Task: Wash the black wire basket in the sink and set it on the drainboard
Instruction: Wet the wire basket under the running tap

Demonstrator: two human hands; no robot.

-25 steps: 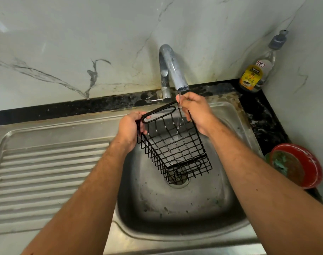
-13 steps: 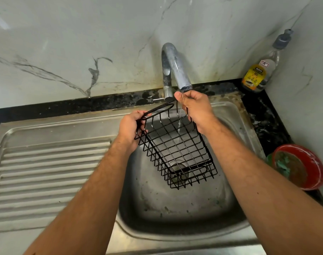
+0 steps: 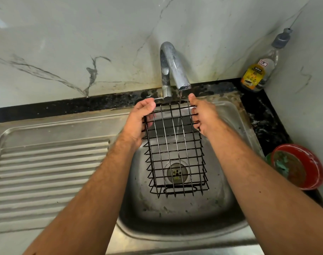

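The drainboard (image 3: 52,173) fills the left part of the steel unit, ribbed and with nothing on it, so the setting-down part of the job is not yet done. Just right of its inner edge, the left hand (image 3: 138,122) grips the left side of the basket (image 3: 175,151), fingers curled around the wires near the far end. The basket hangs over the sink (image 3: 228,205), held up off the bottom and tilted so its far end sits high near the tap (image 3: 172,65) and its near end dips over the drain (image 3: 176,172). A thin stream of water (image 3: 179,122) runs from the spout through the mesh near the far right corner. The right hand (image 3: 203,115) holds the right side of the basket, thumb up and fingers hooked through the wires. At the right edge of the counter stand a soap bottle (image 3: 261,70) in the far corner and a red bowl (image 3: 302,168) nearer the front. By the look of it the rinse is under way; no soap or scrubber is in use, and I cannot tell how clean the wires are. What is left is finishing the rinse and carrying the basket left onto the drainboard
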